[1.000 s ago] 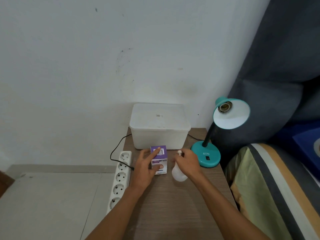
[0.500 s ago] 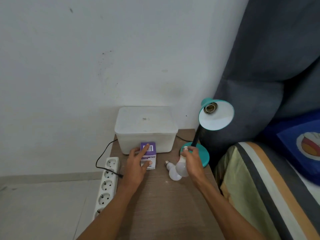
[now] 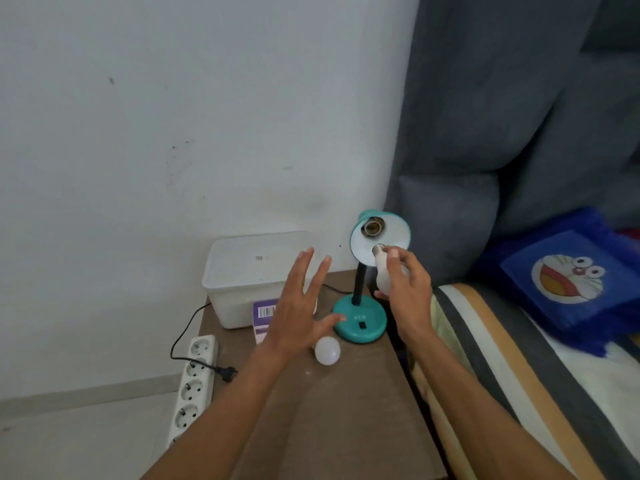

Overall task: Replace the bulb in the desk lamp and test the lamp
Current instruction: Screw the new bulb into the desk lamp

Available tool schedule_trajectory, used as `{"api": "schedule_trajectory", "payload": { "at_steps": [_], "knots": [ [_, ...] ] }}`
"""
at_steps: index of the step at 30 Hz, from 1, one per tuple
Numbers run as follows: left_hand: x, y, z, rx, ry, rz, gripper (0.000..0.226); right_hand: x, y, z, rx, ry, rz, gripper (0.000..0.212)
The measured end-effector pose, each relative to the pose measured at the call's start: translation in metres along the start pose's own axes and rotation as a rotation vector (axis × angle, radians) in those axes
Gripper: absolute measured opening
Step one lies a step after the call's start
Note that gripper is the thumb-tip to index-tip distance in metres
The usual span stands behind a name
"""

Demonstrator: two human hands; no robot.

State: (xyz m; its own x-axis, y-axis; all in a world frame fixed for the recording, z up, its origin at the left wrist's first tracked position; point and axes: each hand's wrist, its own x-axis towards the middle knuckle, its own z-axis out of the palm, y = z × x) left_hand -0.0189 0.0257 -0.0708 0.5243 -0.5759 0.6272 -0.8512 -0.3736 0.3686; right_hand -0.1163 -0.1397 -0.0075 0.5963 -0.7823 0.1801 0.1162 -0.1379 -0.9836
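Note:
A teal desk lamp point(image 3: 360, 322) stands at the back right of the brown table, its shade point(image 3: 391, 237) tilted towards me with a bare brass socket point(image 3: 373, 227) inside. My right hand point(image 3: 407, 289) grips a white bulb point(image 3: 384, 271), screw cap up, just below the shade's rim. My left hand point(image 3: 298, 306) hovers above the table with fingers spread, holding nothing. A second white bulb point(image 3: 327, 350) lies on the table near the lamp's base. A purple bulb box point(image 3: 264, 315) stands partly hidden behind my left hand.
A white lidded plastic box point(image 3: 249, 275) sits against the wall. A white power strip point(image 3: 194, 382) lies off the table's left edge, with the lamp's black plug point(image 3: 227, 373) lying unplugged beside it. A bed with a striped sheet point(image 3: 519, 375) borders the table's right side.
My right hand has lifted the bulb from the table up to the lamp shade. My left hand has let go of the purple box and risen, fingers spread. The camera view shifted right.

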Motion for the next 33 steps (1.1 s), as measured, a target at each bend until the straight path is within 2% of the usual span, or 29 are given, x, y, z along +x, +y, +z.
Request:
{"api": "schedule_trajectory", "payload": {
  "at_steps": [2, 5, 8, 13, 20, 27, 33],
  "knots": [
    [0.027, 0.014, 0.002, -0.055, -0.062, 0.001, 0.117, 0.013, -0.011, -0.01, -0.045, -0.055, 0.013, 0.016],
    [0.061, 0.024, 0.007, -0.137, -0.144, -0.017, 0.123, 0.03, -0.024, -0.022, -0.265, -0.12, -0.056, 0.051],
    [0.087, 0.024, 0.012, -0.214, -0.196, -0.05, 0.13, 0.039, -0.028, -0.026, -0.37, -0.138, -0.1, 0.066],
    [0.111, 0.014, 0.02, -0.235, -0.242, -0.021, 0.132, 0.048, -0.018, -0.023, -0.51, -0.153, -0.213, 0.058],
    [0.117, 0.005, 0.03, -0.212, -0.185, 0.027, 0.106, 0.045, 0.001, -0.014, -0.625, -0.036, -0.442, 0.055],
    [0.118, 0.005, 0.028, -0.241, -0.179, 0.054, 0.104, 0.044, 0.012, 0.0, -0.644, 0.014, -0.47, 0.047],
    [0.117, 0.006, 0.022, -0.317, -0.194, 0.051, 0.099, 0.043, 0.017, 0.007, -0.787, -0.042, -0.461, 0.063]
  ]
}}
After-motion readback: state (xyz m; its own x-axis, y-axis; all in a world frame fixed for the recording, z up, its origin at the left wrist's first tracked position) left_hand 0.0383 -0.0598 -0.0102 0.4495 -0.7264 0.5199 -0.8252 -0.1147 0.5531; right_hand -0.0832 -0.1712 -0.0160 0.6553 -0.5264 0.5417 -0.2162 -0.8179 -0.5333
